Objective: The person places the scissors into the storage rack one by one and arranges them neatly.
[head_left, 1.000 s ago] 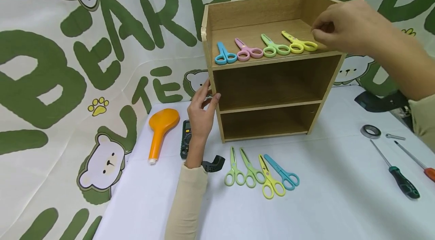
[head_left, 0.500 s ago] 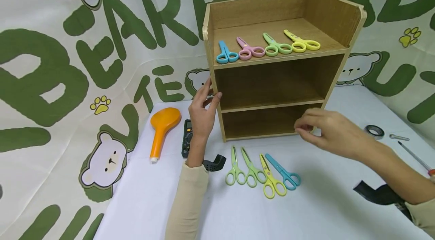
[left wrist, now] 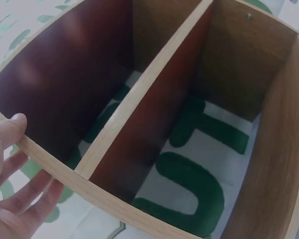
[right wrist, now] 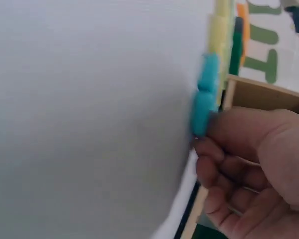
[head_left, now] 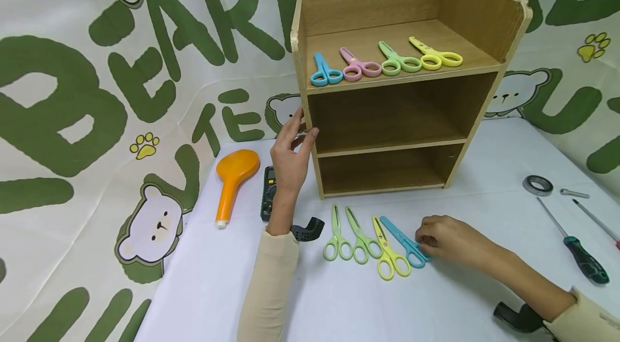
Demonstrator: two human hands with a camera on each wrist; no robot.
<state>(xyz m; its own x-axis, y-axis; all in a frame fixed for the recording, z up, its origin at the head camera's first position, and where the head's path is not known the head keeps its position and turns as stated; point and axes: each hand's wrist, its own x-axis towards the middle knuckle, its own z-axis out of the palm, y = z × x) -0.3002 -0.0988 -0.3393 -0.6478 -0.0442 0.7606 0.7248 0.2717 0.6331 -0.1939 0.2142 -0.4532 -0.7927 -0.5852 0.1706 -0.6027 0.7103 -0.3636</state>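
My left hand [head_left: 290,164] holds the left side panel of a wooden shelf unit [head_left: 387,145]; in the left wrist view its thumb [left wrist: 15,127] lies over the panel edge, fingers on the outer side. My right hand [head_left: 452,239] is down at the handle of the blue scissors [head_left: 401,234], thumb and curled index finger meeting at the handle's edge in the blurred right wrist view. Left of these lie yellow scissors [head_left: 386,253] and two green pairs, one green pair [head_left: 335,234] outermost. On the top shelf, blue, pink, green and yellow scissors [head_left: 436,55] stand in a row.
An orange paddle-shaped object [head_left: 232,183] and a black multimeter [head_left: 268,194] lie left of the shelf unit. To the right are a roll of tape [head_left: 537,185], a small metal tool [head_left: 574,193], a green-handled screwdriver [head_left: 583,258] and another screwdriver [head_left: 596,219].
My right hand has come down from beside the top shelf to the blue scissors on the table. My left hand stays on the side panel.
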